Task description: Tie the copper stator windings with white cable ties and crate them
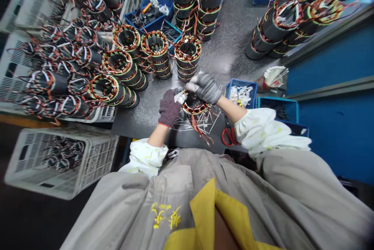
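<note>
The wound stator [195, 106] lay flat near the front edge of the dark table [233, 39], between two gloved hands. The left hand [169, 108] had its fingers closed on a white strip [181, 97] at the stator's rim; the right hand [204, 86] curled over the far rim, its grip hidden. Red scissors [228, 136] lay just to the right, stacked stators [187, 57] beyond

Knitted cloth gloves cover both hands, the left hand [169, 106] in maroon, the right hand [205, 86] in grey, on a stator [195, 106] of glossy copper wire; beneath it, a speckled, faintly shiny dark bench [233, 36]; left of the stator, matt white plastic crates [87, 172].
</note>
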A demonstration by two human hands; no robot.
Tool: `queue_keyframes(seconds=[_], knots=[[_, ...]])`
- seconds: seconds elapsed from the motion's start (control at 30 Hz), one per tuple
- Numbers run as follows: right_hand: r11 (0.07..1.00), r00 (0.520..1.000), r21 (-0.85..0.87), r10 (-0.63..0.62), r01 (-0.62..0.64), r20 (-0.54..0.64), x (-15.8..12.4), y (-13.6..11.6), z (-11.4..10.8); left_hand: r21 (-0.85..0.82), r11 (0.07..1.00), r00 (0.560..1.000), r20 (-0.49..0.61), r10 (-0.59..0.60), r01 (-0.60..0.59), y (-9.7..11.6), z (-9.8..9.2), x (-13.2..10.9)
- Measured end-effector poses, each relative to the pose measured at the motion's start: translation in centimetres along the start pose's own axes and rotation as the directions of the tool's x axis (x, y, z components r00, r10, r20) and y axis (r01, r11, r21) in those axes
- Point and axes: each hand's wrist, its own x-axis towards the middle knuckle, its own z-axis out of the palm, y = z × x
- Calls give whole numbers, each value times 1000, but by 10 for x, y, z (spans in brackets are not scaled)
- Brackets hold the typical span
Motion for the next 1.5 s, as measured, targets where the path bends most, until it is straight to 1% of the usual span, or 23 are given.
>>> queue_keyframes(seconds=[0.07, 0.1, 0.2, 0.27, 0.37, 0.43, 0.5, 0.53, 0.6, 0.7, 0.8, 0.87, 0.93, 1.0, 1.07, 1.1, 1.13, 1.2, 1.3, 1.37, 1.4, 1.43, 1.5], knots=[[993, 988, 73, 101, -93, -116, -1, 16, 2, 175, 978, 993, -6, 118, -115, 22, -1, -14], [979, 972, 148, 162, -137, -173, -1, 24, 2, 250, 953, 985, 38, 165, -170, 34, 1, -21], [872, 885, 438, 367, -220, -287, -4, 45, -2, 369, 893, 943, 295, 151, -258, 61, 14, -36], [827, 855, 519, 416, -215, -309, -15, 52, -6, 344, 907, 910, 404, 93, -245, 63, 18, -33], [856, 878, 477, 370, -197, -302, -45, 52, -17, 27, 993, 919, 382, 95, -114, 38, 5, -11], [926, 943, 316, 274, -206, -187, -67, 47, -25, -229, 973, 949, 311, 45, 29, 8, -11, 9], [990, 990, 68, 120, -125, 69, -82, 38, -31, -243, 958, 966, 242, -91, 152, -26, -24, 27], [998, 975, -43, 48, -40, 215, -85, 33, -31, -168, 966, 965, 210, -159, 195, -43, -27, 34], [977, 903, -179, -27, 114, 428, -81, 20, -27, -25, 968, 955, 172, -243, 251, -70, -28, 44], [920, 833, -340, 27, 196, 553, -64, 3, -13, 278, 924, 913, 238, -331, 262, -95, -22, 46], [870, 801, -443, 103, 215, 590, -51, -5, 1, 459, 859, 887, 269, -376, 225, -94, -20, 38], [884, 791, -413, 86, 220, 605, -50, -3, 6, 424, 889, 914, 269, -305, 172, -77, -20, 30], [914, 790, -341, 37, 220, 612, -53, 2, 7, 347, 935, 926, 323, -194, 75, -48, -17, 23], [929, 797, -302, 12, 215, 604, -57, 7, 7, 285, 958, 876, 470, -108, -35, -14, -9, 19], [928, 809, -312, 20, 204, 588, -60, 9, 7, 294, 944, 760, 645, -83, -146, 15, 0, 17], [928, 815, -318, 28, 194, 579, -61, 10, 7, 302, 937, 728, 680, -83, -175, 25, 2, 17], [931, 824, -318, 36, 177, 565, -63, 9, 9, 300, 937, 723, 686, -81, -179, 31, 3, 16], [959, 862, -268, 55, 95, 503, -70, 6, 17, 217, 970, 773, 632, -55, -109, 31, -3, 13], [987, 943, -51, 160, -152, 290, -86, -1, 39, 38, 999, 873, 487, -28, 11, 15, -17, 11], [947, 949, 109, 286, -301, 132, -98, -6, 57, 44, 998, 930, 368, 15, -33, 9, -21, 16], [920, 935, 172, 347, -353, 69, -104, -8, 66, 79, 991, 937, 340, 76, -109, 9, -18, 21], [891, 916, 227, 400, -393, 19, -108, -10, 74, 117, 971, 924, 349, 156, -208, 12, -14, 28], [832, 873, 338, 485, -440, -58, -116, -11, 84, 177, 899, 850, 438, 292, -400, 21, 2, 44]])
